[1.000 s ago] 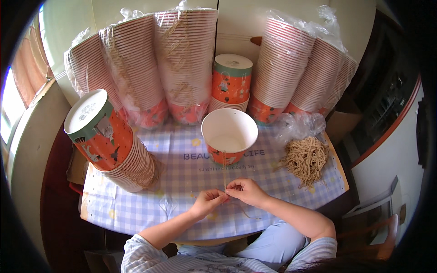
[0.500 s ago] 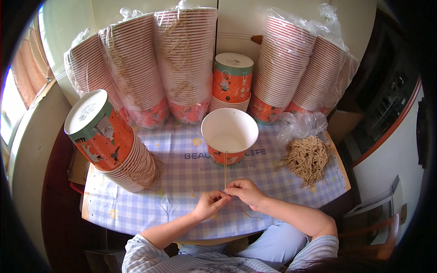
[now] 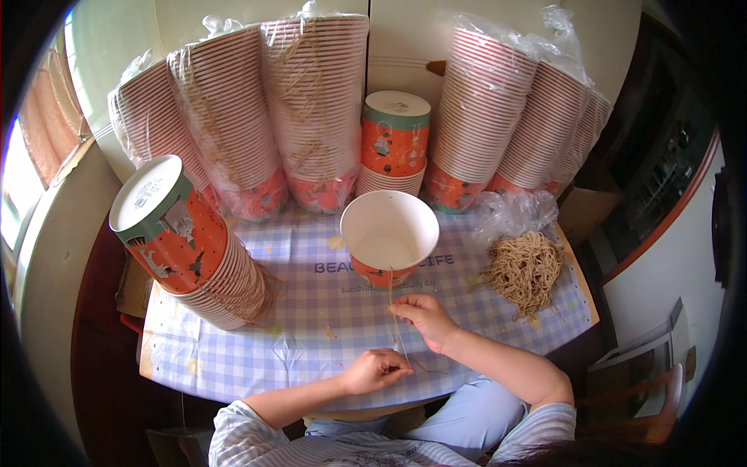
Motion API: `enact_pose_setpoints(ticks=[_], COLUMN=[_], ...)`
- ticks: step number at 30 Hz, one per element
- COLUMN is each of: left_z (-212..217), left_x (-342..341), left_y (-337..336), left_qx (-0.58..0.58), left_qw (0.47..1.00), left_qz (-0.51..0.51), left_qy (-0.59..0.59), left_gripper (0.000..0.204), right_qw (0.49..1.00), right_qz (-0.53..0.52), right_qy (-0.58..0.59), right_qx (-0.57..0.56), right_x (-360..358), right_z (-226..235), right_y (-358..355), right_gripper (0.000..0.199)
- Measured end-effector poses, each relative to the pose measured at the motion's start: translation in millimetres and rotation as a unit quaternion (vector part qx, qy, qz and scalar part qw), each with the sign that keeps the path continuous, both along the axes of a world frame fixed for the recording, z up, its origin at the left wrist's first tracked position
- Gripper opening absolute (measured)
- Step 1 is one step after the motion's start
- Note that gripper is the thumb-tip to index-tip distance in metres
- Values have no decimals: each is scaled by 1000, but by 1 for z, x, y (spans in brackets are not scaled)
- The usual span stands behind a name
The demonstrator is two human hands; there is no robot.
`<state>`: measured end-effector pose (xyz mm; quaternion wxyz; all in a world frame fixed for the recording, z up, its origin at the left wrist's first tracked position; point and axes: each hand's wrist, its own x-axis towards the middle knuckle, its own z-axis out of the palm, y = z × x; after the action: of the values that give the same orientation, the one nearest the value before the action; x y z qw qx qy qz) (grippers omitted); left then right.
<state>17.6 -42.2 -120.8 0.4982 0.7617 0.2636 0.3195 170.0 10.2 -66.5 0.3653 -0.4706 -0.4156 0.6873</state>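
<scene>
An orange paper bucket (image 3: 391, 230) with a white inside stands upright at the middle of the table, its mouth tipped a little toward me. From its near rim a thin tan string (image 3: 391, 289) hangs down toward my hands. My right hand (image 3: 424, 317) pinches this string just below the bucket. Lower and to the left, my left hand (image 3: 377, 370) is closed near the string's lower end, fingertips pressed together. Whether it grips the string there is too small to make out. A loose tail of string curves over the cloth beside it.
A tangled heap of tan strings (image 3: 527, 272) lies at the right by a crumpled plastic bag (image 3: 520, 214). At the left leans a stack of orange buckets (image 3: 191, 241). Tall plastic-wrapped stacks (image 3: 315, 109) line the back, with a shorter stack (image 3: 395, 144) between them.
My hands have parted: the left moved down toward the table's near edge, the right slid slightly up and right along the string. The bucket shifted slightly down and left.
</scene>
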Motion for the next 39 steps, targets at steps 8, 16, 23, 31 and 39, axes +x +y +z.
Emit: enact_pose_setpoints(ticks=[8,16,23,31,39], left_z=[-1,4,1,-5,-7], left_x=[8,14,14,18,16], left_y=[-12,-26,-29,-30,-29], left_qx=[125,180,188,171,161], left_qw=[988,970,964,975,980], left_qz=[-92,-161,-186,-134,-117], left_qy=[18,-2,-5,-39,-19], left_gripper=[7,10,10,9,10], right_qw=[999,995,995,991,989], right_qz=[-33,-87,-79,-114,-94], right_qy=[19,45,51,61,98], right_qx=[12,-2,-24,-37,-67], right_x=[0,-2,0,4,1], right_z=[2,7,5,8,21], right_y=[2,7,7,15,12], right_gripper=[13,7,5,5,9])
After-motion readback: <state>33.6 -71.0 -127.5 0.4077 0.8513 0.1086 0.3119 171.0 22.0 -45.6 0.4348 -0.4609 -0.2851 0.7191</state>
